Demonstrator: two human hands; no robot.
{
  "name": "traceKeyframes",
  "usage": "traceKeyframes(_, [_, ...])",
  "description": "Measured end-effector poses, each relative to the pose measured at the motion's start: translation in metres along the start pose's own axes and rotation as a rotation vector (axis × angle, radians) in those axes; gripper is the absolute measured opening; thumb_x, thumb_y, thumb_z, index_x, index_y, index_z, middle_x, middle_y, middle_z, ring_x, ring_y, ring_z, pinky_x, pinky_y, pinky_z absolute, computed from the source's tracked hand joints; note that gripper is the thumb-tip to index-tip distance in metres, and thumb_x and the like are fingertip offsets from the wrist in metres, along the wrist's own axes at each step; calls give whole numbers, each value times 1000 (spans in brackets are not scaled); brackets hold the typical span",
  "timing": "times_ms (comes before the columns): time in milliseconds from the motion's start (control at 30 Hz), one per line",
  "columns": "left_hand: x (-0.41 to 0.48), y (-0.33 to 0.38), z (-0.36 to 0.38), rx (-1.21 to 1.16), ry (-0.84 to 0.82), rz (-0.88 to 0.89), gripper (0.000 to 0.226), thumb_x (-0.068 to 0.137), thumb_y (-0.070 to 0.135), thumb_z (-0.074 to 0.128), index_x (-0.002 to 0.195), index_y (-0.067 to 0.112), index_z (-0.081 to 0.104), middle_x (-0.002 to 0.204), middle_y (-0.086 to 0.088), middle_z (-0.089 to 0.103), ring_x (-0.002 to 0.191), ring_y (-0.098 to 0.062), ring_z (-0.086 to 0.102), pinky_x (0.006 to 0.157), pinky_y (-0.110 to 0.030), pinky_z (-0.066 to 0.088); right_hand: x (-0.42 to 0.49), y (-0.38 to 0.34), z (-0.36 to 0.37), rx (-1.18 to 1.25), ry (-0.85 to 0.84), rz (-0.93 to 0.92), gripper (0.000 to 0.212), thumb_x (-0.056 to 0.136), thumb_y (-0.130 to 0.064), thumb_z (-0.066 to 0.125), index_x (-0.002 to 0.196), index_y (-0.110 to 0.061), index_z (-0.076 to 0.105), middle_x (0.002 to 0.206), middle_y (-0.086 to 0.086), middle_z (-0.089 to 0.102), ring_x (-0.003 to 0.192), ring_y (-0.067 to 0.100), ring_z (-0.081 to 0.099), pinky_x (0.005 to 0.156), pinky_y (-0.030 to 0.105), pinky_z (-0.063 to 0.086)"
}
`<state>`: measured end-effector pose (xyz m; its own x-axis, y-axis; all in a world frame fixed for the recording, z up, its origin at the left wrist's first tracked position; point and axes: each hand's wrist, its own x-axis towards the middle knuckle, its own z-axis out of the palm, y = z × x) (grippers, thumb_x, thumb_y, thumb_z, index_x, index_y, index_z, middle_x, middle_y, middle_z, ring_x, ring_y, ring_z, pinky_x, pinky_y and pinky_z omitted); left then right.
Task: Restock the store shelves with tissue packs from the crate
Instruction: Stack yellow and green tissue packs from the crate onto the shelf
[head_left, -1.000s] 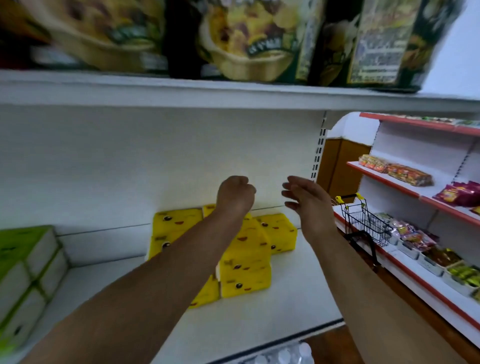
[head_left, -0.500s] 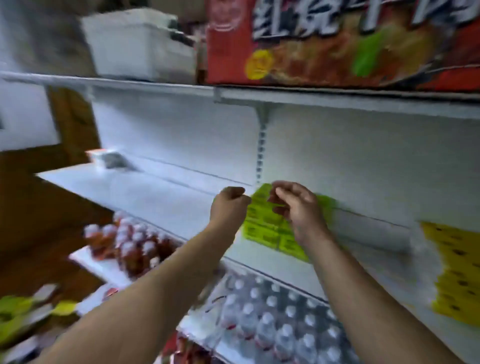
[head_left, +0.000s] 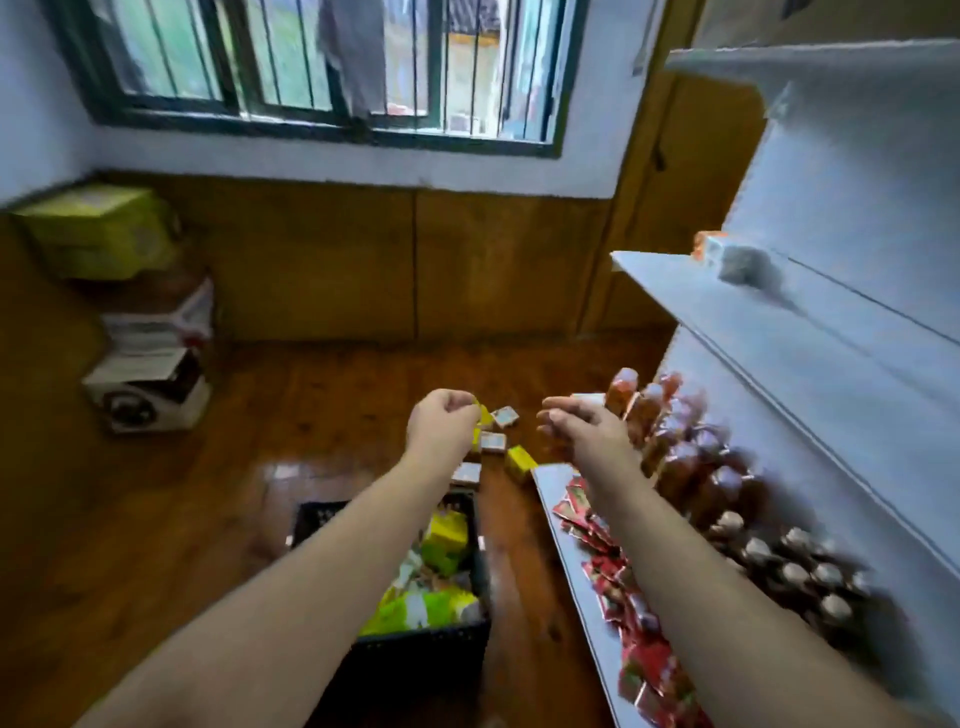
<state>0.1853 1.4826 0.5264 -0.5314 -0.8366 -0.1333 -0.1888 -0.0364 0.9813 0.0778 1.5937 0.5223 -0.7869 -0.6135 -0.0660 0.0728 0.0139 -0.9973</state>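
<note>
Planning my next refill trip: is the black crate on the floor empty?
Not empty. Green and yellow packs show inside the crate, heaped close to its rim.

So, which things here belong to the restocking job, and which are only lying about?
For the job:
- black plastic crate
- green and yellow tissue packs inside it
- white metal shelf

Just lying about:
- brown bottles on the lower shelf
- red sachets beside them
- stacked cardboard boxes by the wall
- small yellow and white packs on the floor, too blurred to identify
</note>
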Motion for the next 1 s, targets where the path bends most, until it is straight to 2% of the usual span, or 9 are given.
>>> traceKeyframes(100, [51,-34,-34,35,100,-77,11,84,8,57,89,18,58,94,-9,65,86,-25,60,76,-32,48,53,41,50,-26,-100,82,14,89,0,54,90,-9,65,85,9,63,71,14,58,58,22,46])
traceKeyframes(200, [106,-65,-53,59,163,-146,12,87,7,57,96,15,59,98,-9,65,79,-17,55,65,-25,44,110,84,90,-66,-147,166,13,90,-3,55,95,-8,65,81,6,63,71,14,58,60,23,45])
traceKeyframes(267, [145,-85,-59,75,186,-214,16,87,7,58,102,9,61,102,-12,64,86,-19,54,72,-27,44,151,113,110,-91,-168,245,13,90,-3,55,91,-11,65,85,6,64,71,14,59,57,19,46])
traceKeyframes(400, [214,-136,-56,124,161,-371,13,86,10,59,98,13,62,101,-8,65,95,-24,60,83,-34,47,220,166,129,-188,-154,379,14,90,0,53,91,-11,62,76,3,59,66,11,54,48,14,43])
traceKeyframes(567, [271,-236,-38,100,87,-535,9,87,3,58,94,10,60,86,-7,60,86,-21,56,72,-27,43,277,267,128,-308,-84,548,20,88,-1,55,81,-19,62,80,6,60,72,14,55,58,25,44])
traceKeyframes(667, [305,-323,-23,86,48,-632,9,88,3,57,95,7,60,78,-3,58,78,-20,54,63,-27,40,296,357,123,-397,-45,639,15,87,-3,58,98,-9,66,86,6,61,76,16,54,64,25,43])
traceKeyframes(767, [339,-419,-5,107,-5,-731,16,89,4,56,105,1,61,79,-6,61,75,-19,53,58,-26,37,308,453,117,-492,-20,725,27,87,-6,60,113,-7,63,102,8,62,88,18,54,79,30,46])
traceKeyframes(900, [384,-531,26,142,-50,-750,27,92,10,52,118,1,56,114,-18,62,101,-26,57,83,-32,42,324,571,118,-585,-29,762,47,85,-10,63,131,-13,52,128,11,57,111,23,55,98,32,42])
traceKeyframes(1000, [416,-598,49,139,-44,-778,32,97,16,45,125,4,52,123,-14,58,115,-28,53,98,-38,41,337,632,125,-669,-49,759,58,89,-18,60,142,-17,37,145,10,40,130,26,42,109,34,32])
